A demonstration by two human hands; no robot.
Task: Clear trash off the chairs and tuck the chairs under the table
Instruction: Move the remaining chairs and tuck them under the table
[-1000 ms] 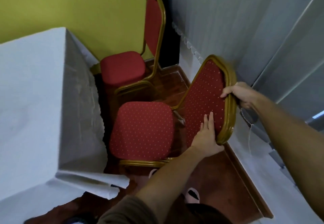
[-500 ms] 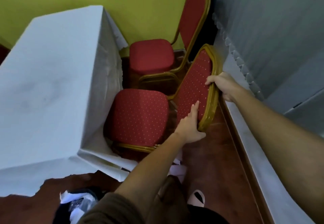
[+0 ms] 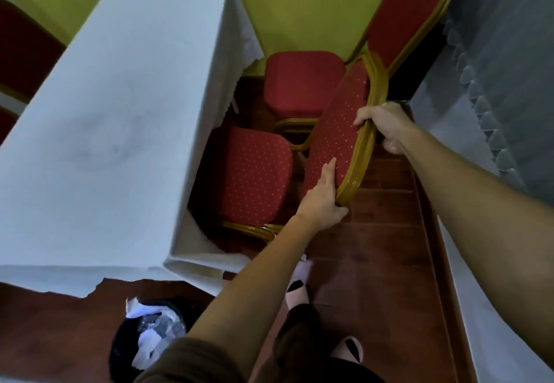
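A red dotted chair with a gold frame (image 3: 254,172) stands beside the white-clothed table (image 3: 114,118), its seat partly under the cloth's edge. My left hand (image 3: 322,199) grips the near lower corner of its backrest (image 3: 335,130). My right hand (image 3: 386,126) is closed over the backrest's gold outer rim. A second red chair (image 3: 302,82) stands beyond it against the yellow wall, its seat bare. No trash lies on either seat.
A dark bin (image 3: 150,340) with a liner and crumpled paper sits on the wooden floor at the lower left. A white ledge and grey curtain (image 3: 494,88) run along the right. Another red chair (image 3: 21,49) shows at the far left. My slippered feet (image 3: 296,289) stand below.
The near chair has slid left toward the table, its seat now partly beneath the cloth. Both hands kept their hold on the backrest. The view swung left and the bin came into sight.
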